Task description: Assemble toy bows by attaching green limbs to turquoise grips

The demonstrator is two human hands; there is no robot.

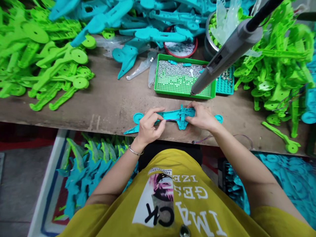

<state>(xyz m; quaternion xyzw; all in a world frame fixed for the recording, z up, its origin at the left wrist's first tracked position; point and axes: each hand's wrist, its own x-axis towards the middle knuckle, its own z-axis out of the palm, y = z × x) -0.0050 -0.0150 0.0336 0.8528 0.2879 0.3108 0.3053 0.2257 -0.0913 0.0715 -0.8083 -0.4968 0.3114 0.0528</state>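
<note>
A long turquoise plastic part with a ribbed crosspiece and round ends lies flat at the bench's front edge, between my hands. My left hand is closed over its left portion, thumb and index finger close together beside a thin dark wire running along the part. Whether those fingertips pinch the wire too, I cannot tell. On the other side, my right hand grips the part just right of the crosspiece, partly covering it. Thin coloured wires trail from under my right wrist along the bench.
A grey electric screwdriver hangs over a green tray of small screws. Lime parts pile at left, more lime parts at right, turquoise parts behind. Below the bench stands a white bin of assembled pieces.
</note>
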